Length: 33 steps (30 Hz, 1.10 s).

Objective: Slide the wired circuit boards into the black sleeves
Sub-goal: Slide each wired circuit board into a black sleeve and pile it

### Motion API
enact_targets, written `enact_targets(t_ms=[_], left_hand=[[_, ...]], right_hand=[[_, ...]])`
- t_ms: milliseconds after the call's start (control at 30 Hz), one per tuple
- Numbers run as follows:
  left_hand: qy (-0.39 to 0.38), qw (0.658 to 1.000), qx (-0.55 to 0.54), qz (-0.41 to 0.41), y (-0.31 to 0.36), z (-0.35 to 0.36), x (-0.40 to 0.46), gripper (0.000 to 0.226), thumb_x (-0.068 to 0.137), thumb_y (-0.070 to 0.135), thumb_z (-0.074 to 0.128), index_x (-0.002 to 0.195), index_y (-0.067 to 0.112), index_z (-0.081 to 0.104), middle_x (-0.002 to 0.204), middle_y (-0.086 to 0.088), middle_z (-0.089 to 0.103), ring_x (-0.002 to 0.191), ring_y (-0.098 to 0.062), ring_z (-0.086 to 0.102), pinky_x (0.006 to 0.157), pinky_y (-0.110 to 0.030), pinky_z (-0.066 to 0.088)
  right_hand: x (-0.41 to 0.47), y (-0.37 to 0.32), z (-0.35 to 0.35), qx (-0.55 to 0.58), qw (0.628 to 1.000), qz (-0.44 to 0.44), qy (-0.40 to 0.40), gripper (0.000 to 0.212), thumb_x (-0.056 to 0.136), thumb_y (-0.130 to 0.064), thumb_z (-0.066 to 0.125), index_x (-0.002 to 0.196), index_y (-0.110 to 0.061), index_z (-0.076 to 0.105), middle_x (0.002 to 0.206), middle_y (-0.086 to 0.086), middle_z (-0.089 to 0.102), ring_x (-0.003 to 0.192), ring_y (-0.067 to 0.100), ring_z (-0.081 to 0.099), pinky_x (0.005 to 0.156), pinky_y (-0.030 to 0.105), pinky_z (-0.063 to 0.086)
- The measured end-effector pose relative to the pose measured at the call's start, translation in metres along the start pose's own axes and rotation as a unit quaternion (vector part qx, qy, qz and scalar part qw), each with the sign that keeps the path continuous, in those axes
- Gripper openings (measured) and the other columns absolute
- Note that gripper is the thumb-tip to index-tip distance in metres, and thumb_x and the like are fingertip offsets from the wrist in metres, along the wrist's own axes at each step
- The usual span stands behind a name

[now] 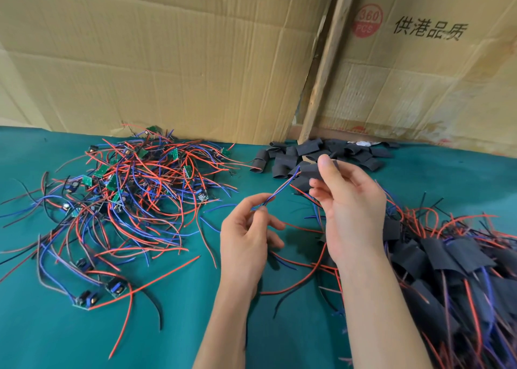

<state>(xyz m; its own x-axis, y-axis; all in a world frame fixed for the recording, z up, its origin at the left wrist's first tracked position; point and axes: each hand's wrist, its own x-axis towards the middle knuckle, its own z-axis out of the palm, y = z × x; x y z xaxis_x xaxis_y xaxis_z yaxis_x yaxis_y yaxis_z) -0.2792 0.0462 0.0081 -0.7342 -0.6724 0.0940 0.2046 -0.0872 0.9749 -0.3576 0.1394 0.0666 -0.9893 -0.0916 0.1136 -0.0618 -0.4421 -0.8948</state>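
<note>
- My left hand is raised over the green table cover, thumb and fingertips pinching a red and blue wire pair near its free end
- That wire pair runs up and to the right from my left fingers into a black sleeve, so I take it the board is at or inside the sleeve, though I cannot see the board itself
- My right hand grips this sleeve, thumb up on its near side and fingers curled behind it; the hand hides most of the sleeve
- Both hands are held above the cloth, close together, with only the stretch of wire between them
- To my left lies a tangled heap of bare circuit boards, small green boards with red, blue and black leads spreading out across the cloth
- At the back, just beyond my right hand, sits a loose pile of empty sleeves against the foot of the cardboard
- At my right, near the edge of view, is a stack of finished sleeved boards, black covers with wires trailing from them
- Flattened cardboard boxes stand upright behind the table, one with a red round mark and black printed characters
</note>
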Motion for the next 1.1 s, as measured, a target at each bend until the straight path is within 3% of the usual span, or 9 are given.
enact_targets(t_ms=[467, 833, 967, 1033, 1100], left_hand=[[0.012, 1.000, 0.006, 0.001, -0.002, 0.001, 0.001, 0.028, 0.101, 0.003, 0.046, 0.101, 0.019, 0.068, 0.067, -0.007, 0.070, 0.043, -0.018, 0.056, 0.049, -0.022, 0.047], [-0.008, 1.000, 0.019, 0.009, -0.003, 0.002, 0.001, 0.029, 0.102, 0.006, 0.047, 0.101, 0.024, 0.069, 0.074, -0.008, 0.074, 0.046, -0.019, 0.059, 0.051, -0.023, 0.046], [-0.066, 0.998, -0.011, 0.005, 0.000, -0.001, 0.000, 0.019, 0.104, 0.011, 0.048, 0.108, 0.024, 0.062, 0.083, -0.010, 0.077, 0.050, -0.021, 0.061, 0.055, -0.022, 0.047], [-0.082, 0.996, -0.015, 0.012, 0.001, -0.002, 0.000, 0.013, 0.101, 0.018, 0.052, 0.113, 0.019, 0.055, 0.084, -0.010, 0.077, 0.051, -0.023, 0.061, 0.056, -0.022, 0.047], [-0.082, 0.996, -0.026, 0.013, 0.002, -0.004, -0.001, 0.024, 0.094, 0.025, 0.053, 0.117, 0.017, 0.050, 0.079, -0.012, 0.075, 0.048, -0.023, 0.058, 0.054, -0.022, 0.046]], right_hand=[[0.002, 0.001, -0.002, 0.018, 1.000, -0.008, 0.011, 0.011, 0.089, -0.012, 0.078, 0.087, -0.006, 0.069, 0.066, -0.003, 0.069, 0.059, 0.014, 0.066, 0.059, 0.021, 0.054], [0.004, 0.011, -0.006, -0.170, 0.980, -0.100, -0.034, 0.010, 0.083, -0.013, 0.083, 0.086, -0.012, 0.074, 0.074, 0.005, 0.075, 0.062, 0.020, 0.070, 0.053, 0.021, 0.052], [-0.001, 0.019, -0.002, -0.169, 0.983, -0.021, -0.076, 0.020, 0.082, -0.008, 0.083, 0.095, -0.011, 0.069, 0.073, 0.004, 0.075, 0.056, 0.016, 0.066, 0.053, 0.023, 0.052], [-0.004, 0.020, 0.000, -0.162, 0.983, 0.012, -0.090, 0.034, 0.080, -0.007, 0.084, 0.106, -0.015, 0.064, 0.074, 0.003, 0.075, 0.056, 0.016, 0.065, 0.055, 0.024, 0.053], [-0.005, 0.020, -0.001, -0.130, 0.988, 0.039, -0.074, 0.054, 0.077, -0.006, 0.086, 0.120, -0.020, 0.056, 0.072, 0.001, 0.075, 0.056, 0.016, 0.064, 0.056, 0.022, 0.053]])
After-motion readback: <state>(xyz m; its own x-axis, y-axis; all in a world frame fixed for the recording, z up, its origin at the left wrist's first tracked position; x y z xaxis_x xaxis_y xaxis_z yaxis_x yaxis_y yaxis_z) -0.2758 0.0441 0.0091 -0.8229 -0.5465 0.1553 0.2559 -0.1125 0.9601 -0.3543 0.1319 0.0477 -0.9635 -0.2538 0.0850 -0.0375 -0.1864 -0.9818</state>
